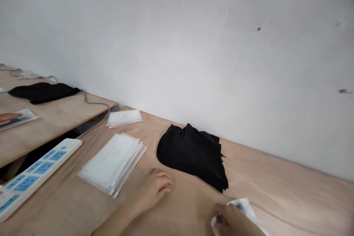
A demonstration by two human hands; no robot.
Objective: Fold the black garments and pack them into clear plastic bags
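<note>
My left hand [156, 188] is over the wooden table, its fingers loosely curled together with nothing visible in them. It lies between a stack of flat white translucent plastic bags [113, 160] and a pile of folded black cloth [193, 155]. At the bottom edge, my right hand [231, 221] is closed and smeared by motion. It grips a white plastic bag [245, 206] with something dark showing in it; part of the bag is covered by the hand. A smaller stack of white bags [124, 118] lies farther back, near the wall.
A white power strip with blue sockets [41, 171] lies along the left side. Beyond a gap stands another table [63, 118] with black cloth [44, 91], a grey cable [96, 103] and another person's hand [8, 117] on a white bag. A pale wall [177, 51] rises behind.
</note>
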